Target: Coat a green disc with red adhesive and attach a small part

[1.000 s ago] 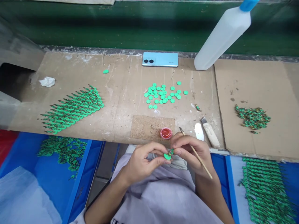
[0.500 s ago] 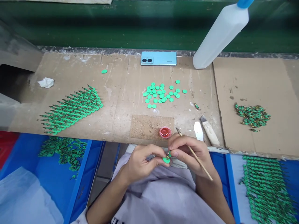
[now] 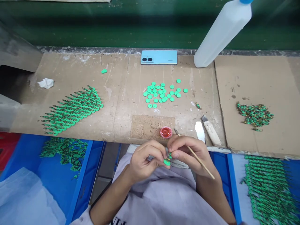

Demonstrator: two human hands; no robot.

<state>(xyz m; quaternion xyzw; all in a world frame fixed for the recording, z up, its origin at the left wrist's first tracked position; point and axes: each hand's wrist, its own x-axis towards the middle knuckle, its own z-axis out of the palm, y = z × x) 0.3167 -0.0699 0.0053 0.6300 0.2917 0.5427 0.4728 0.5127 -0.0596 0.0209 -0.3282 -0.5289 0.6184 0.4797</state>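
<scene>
My left hand pinches a small green disc between thumb and fingers. My right hand grips a tiny green piece with gold and dark parts at its fingertips, touching the disc. Across the same hand lies a thin paintbrush, its dark tip pointing up and away. Just beyond the hands, a small cup of red liquid sits on a brown patch of board. Loose green discs lie scattered farther back. Fingers partly hide where disc and piece meet.
Assembled green pieces stand in rows at left. A heap of small pieces lies at right, near a flat-bladed tool. A phone and tall bottle are at the back. Blue bins flank my lap.
My left fingers have shifted slightly up around the disc, and the disc has tilted a little. The brush has swung slightly with my right hand. The view has moved a little.
</scene>
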